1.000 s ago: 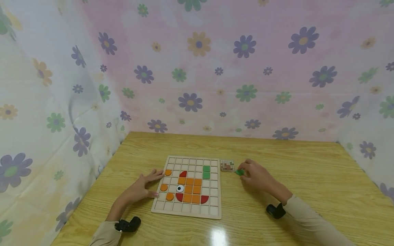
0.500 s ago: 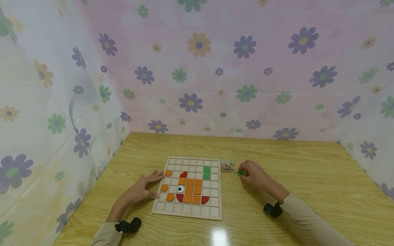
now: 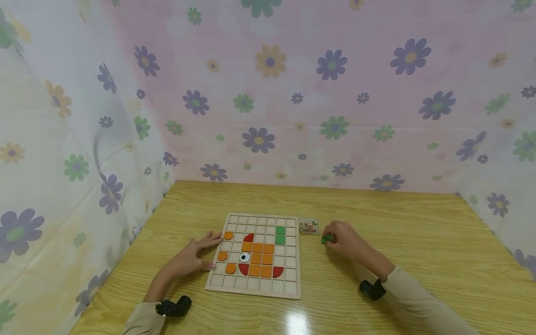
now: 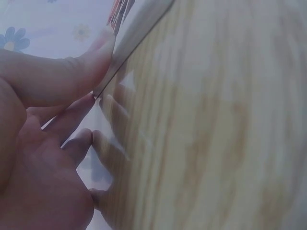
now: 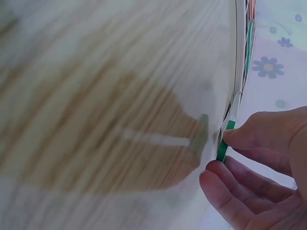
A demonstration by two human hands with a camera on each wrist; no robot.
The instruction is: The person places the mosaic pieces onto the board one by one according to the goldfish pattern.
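A wooden grid board [image 3: 254, 289] lies on the table, bearing orange squares [image 3: 257, 258], orange discs, red quarter-round pieces [image 3: 278, 271], two green squares [image 3: 280, 235] and a white eye piece [image 3: 244, 257]. At the board's left edge rests my left hand [image 3: 193, 255], fingers spread, thumb and fingertips touching the rim; the left wrist view shows the thumb [image 4: 91, 67] against that rim. To the right of the board my right hand [image 3: 346, 242] pinches a green tile [image 5: 225, 141] between thumb and fingers, just over the table. Its exact shape is partly hidden.
A small picture card [image 3: 309, 226] with a printed grid pattern lies by the board's upper right edge, close to my right hand. The wood-grain table [image 3: 398, 223] meets a flowered cloth [image 3: 293, 111] at the back and sides. Black wrist cameras [image 3: 372, 289] sit on both wrists.
My right hand has shifted slightly toward me, and the green tile it pinches has moved down a little from the card and turned in the fingers. My left hand stays put.
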